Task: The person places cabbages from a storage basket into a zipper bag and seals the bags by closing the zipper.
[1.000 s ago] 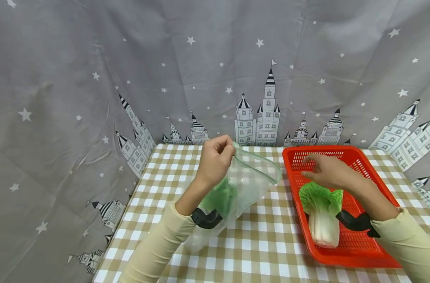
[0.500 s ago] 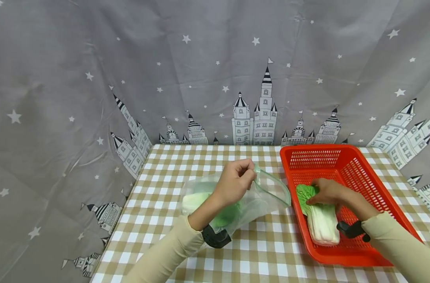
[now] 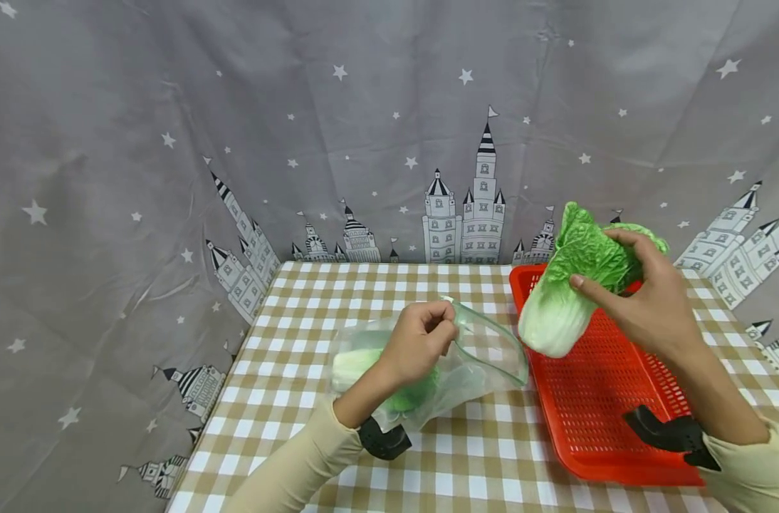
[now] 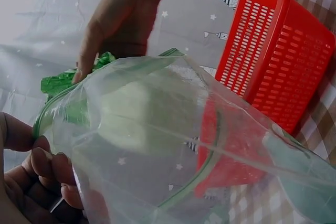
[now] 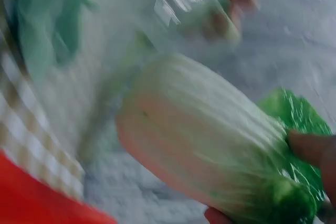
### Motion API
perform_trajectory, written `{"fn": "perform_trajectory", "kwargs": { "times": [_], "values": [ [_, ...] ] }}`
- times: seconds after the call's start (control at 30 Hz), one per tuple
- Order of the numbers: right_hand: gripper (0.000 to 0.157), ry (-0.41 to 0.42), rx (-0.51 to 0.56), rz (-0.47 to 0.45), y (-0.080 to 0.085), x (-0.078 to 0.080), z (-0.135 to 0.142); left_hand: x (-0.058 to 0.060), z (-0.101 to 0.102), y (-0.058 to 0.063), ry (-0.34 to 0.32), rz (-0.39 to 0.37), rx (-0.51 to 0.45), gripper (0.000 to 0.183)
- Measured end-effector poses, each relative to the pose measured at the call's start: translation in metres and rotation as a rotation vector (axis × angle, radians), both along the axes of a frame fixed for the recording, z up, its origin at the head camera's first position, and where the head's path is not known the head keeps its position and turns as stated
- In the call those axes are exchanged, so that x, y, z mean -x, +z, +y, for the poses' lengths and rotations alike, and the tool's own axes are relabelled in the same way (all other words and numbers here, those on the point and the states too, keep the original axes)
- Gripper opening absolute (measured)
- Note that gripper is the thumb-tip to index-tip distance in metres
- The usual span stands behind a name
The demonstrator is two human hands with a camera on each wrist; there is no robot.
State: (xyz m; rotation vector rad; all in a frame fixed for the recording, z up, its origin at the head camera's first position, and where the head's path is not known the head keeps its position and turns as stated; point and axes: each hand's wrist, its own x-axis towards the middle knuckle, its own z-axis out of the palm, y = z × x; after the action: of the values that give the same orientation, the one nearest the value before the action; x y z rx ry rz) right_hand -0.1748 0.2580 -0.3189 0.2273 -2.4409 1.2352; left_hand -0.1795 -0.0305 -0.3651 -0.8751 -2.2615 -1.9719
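Observation:
My left hand (image 3: 424, 338) pinches the rim of a clear zip bag (image 3: 479, 363) with a green seal, and the bag's mouth gapes toward the right. Inside the bag lies one napa cabbage (image 3: 353, 367), partly hidden by my left forearm. My right hand (image 3: 652, 299) grips a second napa cabbage (image 3: 559, 306) by its leafy part, thumb on the near side. This cabbage tilts with its white base down and left, above the left rim of the red basket (image 3: 594, 399). In the left wrist view its pale base shows through the bag's film (image 4: 147, 129).
The red plastic basket stands on the right of a table with a brown-and-white checked cloth (image 3: 466, 456). A grey curtain (image 3: 377, 92) printed with stars and castles hangs behind the table.
My right hand reached into the basket, took hold of the cabbage and lifted it up. My left hand lowered and shifted right with the bag's rim, then stayed almost still.

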Motion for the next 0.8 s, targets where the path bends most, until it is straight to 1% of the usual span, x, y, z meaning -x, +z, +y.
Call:
{"fn": "perform_trajectory", "kwargs": {
  "times": [0.03,0.1,0.17,0.23,0.27,0.33,0.4,0.43,0.47,0.5,0.53,0.6,0.63,0.67,0.7,0.73,0.77,0.8],
  "values": [
    [0.065,0.003,0.046,0.012,-0.004,-0.004,-0.010,0.000,0.000,0.000,0.003,0.001,-0.001,0.020],
    [0.063,0.004,0.102,0.015,-0.015,-0.013,-0.028,0.000,-0.001,0.000,0.009,0.001,0.000,0.019],
    [0.058,0.015,0.137,-0.015,-0.028,-0.020,-0.044,0.000,0.000,0.001,0.005,0.002,-0.006,0.019],
    [0.052,0.044,0.173,-0.047,-0.039,-0.025,-0.056,0.000,0.000,0.001,-0.001,0.006,-0.011,0.018],
    [0.049,0.067,0.203,-0.082,-0.045,-0.027,-0.061,0.001,0.000,0.001,-0.004,0.007,-0.014,0.019],
    [0.045,0.121,0.282,-0.196,-0.051,-0.030,-0.071,0.001,-0.001,0.000,-0.014,0.014,-0.027,0.019],
    [0.044,0.164,0.341,-0.321,-0.055,-0.032,-0.079,0.003,-0.002,0.000,-0.024,0.024,-0.040,0.019],
    [0.043,0.197,0.336,-0.387,-0.056,-0.032,-0.082,0.003,-0.003,-0.001,-0.030,0.027,-0.046,0.019],
    [0.044,0.238,0.294,-0.449,-0.056,-0.032,-0.083,0.003,-0.004,-0.001,-0.040,0.030,-0.049,0.020],
    [0.043,0.288,0.233,-0.492,-0.056,-0.032,-0.082,0.003,-0.004,-0.001,-0.051,0.032,-0.046,0.019],
    [0.042,0.345,0.154,-0.510,-0.056,-0.031,-0.081,0.004,-0.006,-0.002,-0.066,0.031,-0.048,0.019],
    [0.040,0.461,-0.025,-0.498,-0.057,-0.030,-0.075,0.003,-0.009,-0.003,-0.091,0.026,-0.055,0.017],
    [0.037,0.510,-0.098,-0.469,-0.058,-0.029,-0.071,0.003,-0.011,-0.003,-0.105,0.024,-0.062,0.017],
    [0.038,0.530,-0.154,-0.438,-0.058,-0.028,-0.068,0.003,-0.013,-0.004,-0.112,0.026,-0.067,0.017],
    [0.041,0.540,-0.176,-0.419,-0.059,-0.028,-0.065,0.003,-0.015,-0.004,-0.113,0.030,-0.078,0.017],
    [0.050,0.536,-0.194,-0.400,-0.060,-0.028,-0.063,0.003,-0.017,-0.003,-0.113,0.035,-0.094,0.017],
    [0.060,0.513,-0.198,-0.383,-0.061,-0.027,-0.062,0.003,-0.019,-0.002,-0.107,0.042,-0.107,0.017],
    [0.072,0.489,-0.173,-0.377,-0.062,-0.027,-0.061,0.003,-0.020,-0.001,-0.099,0.050,-0.120,0.017]
  ]
}}
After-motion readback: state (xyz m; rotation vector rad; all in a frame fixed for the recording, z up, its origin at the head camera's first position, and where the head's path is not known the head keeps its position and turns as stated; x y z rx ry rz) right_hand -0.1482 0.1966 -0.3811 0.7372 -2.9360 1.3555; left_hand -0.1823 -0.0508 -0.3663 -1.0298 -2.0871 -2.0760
